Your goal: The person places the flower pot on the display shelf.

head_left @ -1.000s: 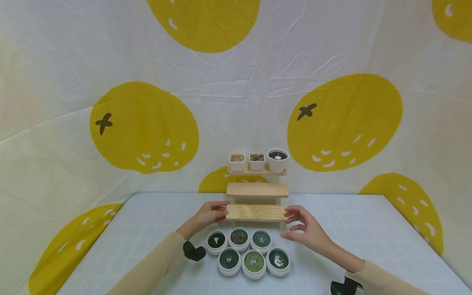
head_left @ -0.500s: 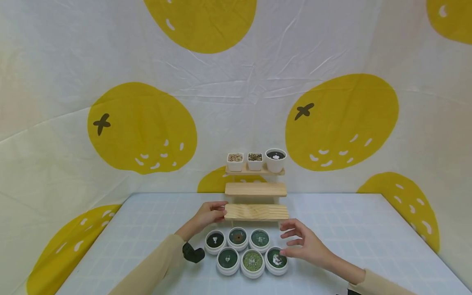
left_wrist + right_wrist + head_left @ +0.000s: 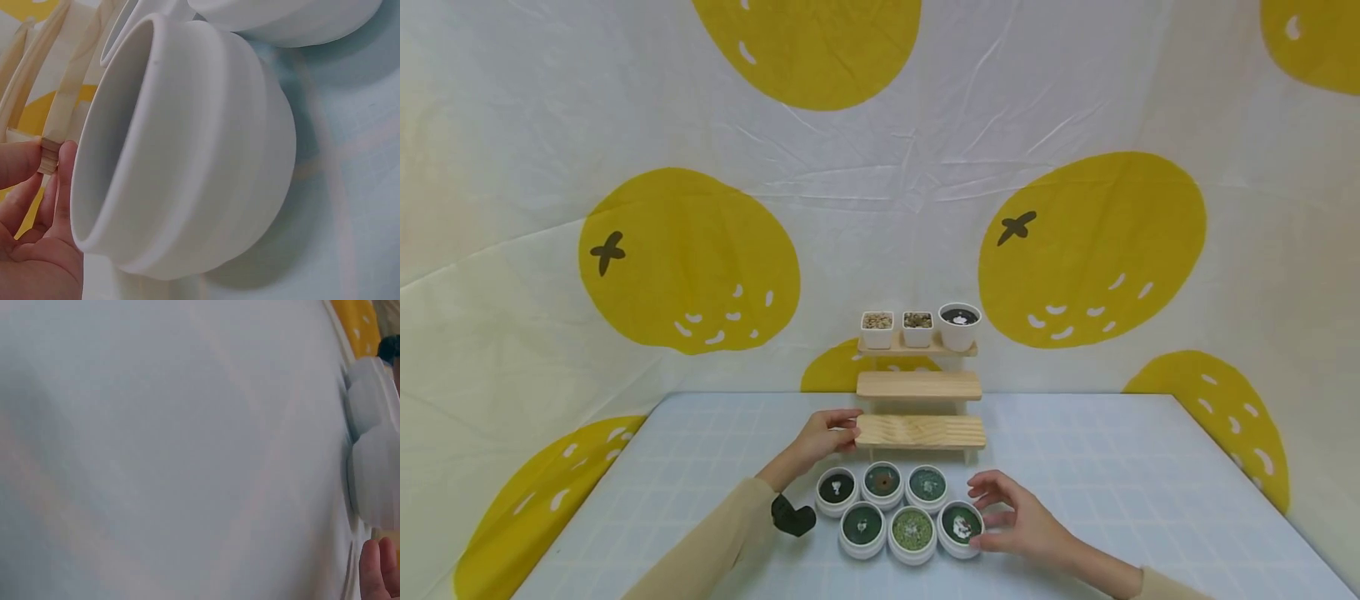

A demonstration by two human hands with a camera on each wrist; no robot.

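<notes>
A three-tier wooden stand (image 3: 920, 385) rises at the back of the table. My left hand (image 3: 822, 437) pinches the left end of its lowest board (image 3: 920, 432), thumb and fingers on the board's edge in the left wrist view. Several round white pots with dark or green fill cluster before the stand. My right hand (image 3: 1018, 518) is beside the front right pot (image 3: 960, 530), fingers spread and bent, thumb tip right at its rim. In the right wrist view, two fingertips (image 3: 371, 565) show below white pots (image 3: 377, 478).
On the top board sit two square white pots (image 3: 877, 330) with pebbly fill and a round white pot (image 3: 958, 331) with dark fill. Behind the table (image 3: 1075, 450) hangs a white cloth (image 3: 887, 142) with yellow fruit prints.
My right hand has left the right end of the lowest board and come forward to the front right pot. My left hand keeps its place on the board.
</notes>
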